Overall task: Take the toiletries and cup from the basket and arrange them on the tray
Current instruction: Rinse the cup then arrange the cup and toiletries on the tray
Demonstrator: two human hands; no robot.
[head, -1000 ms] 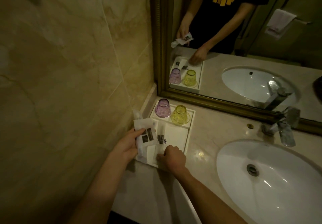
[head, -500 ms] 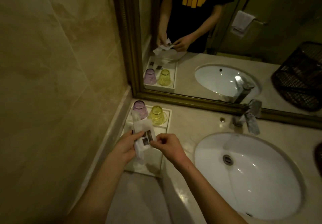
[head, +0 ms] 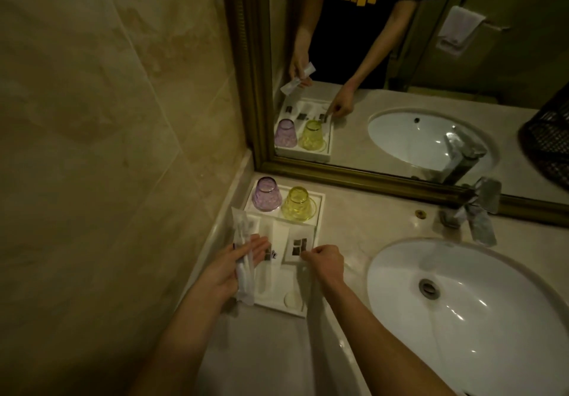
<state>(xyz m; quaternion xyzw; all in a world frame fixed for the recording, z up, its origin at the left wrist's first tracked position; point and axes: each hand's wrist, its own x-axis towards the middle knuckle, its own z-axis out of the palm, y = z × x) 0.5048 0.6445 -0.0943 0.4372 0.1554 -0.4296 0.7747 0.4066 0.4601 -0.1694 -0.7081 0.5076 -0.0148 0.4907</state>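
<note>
A white tray (head: pixel 278 309) lies on the counter in the corner by the wall. A purple cup (head: pixel 266 194) and a yellow cup (head: pixel 298 204) stand upside down at its far end. My left hand (head: pixel 229 268) holds long white wrapped toiletry packets (head: pixel 243 260) over the tray's left side. My right hand (head: pixel 323 261) pinches the near edge of a small white packet with dark squares (head: pixel 298 245) that lies flat in the tray's right part. Another small packet (head: pixel 272 252) lies in the middle of the tray.
A white sink (head: pixel 468 312) with a metal tap (head: pixel 475 214) is to the right. A gold-framed mirror (head: pixel 354 177) stands behind the tray. The dark basket (head: pixel 548 137) shows only as a reflection at the right edge. A marble wall (head: pixel 107 149) closes the left side.
My right hand took one small packet from the bunch in my left hand and set it down in the tray's right part. The view shifted.
</note>
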